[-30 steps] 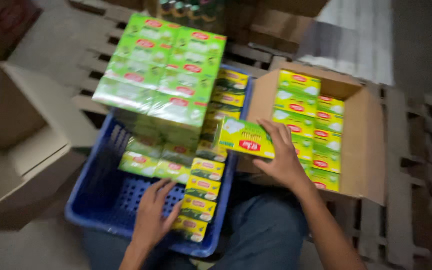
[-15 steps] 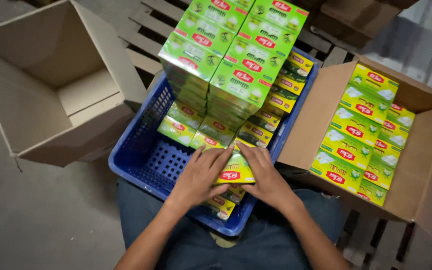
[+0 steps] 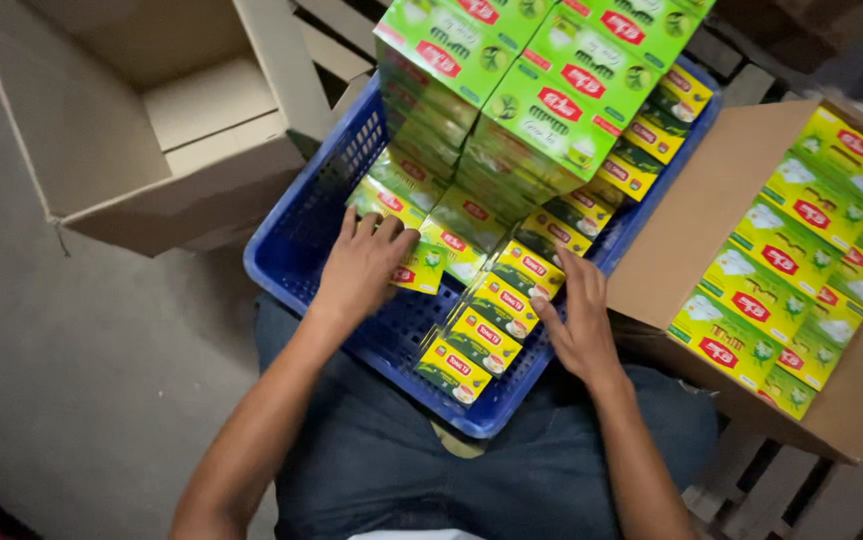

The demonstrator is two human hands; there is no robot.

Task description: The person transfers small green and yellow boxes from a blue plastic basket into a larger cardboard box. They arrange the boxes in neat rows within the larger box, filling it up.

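Grey concrete floor and wooden pallets surround a blue plastic crate (image 3: 302, 240) resting against the person's knees. Inside it, the left hand (image 3: 367, 265) lies flat, fingers spread, pressing a small green-and-yellow box (image 3: 420, 268) down onto the crate bottom. The right hand (image 3: 577, 320), open, steadies the neighbouring row of boxes (image 3: 492, 320) from its side. Keeping each box square against the row seems wise. An open carton (image 3: 652, 250) of more boxes stands right; an empty carton (image 3: 152, 120) left.
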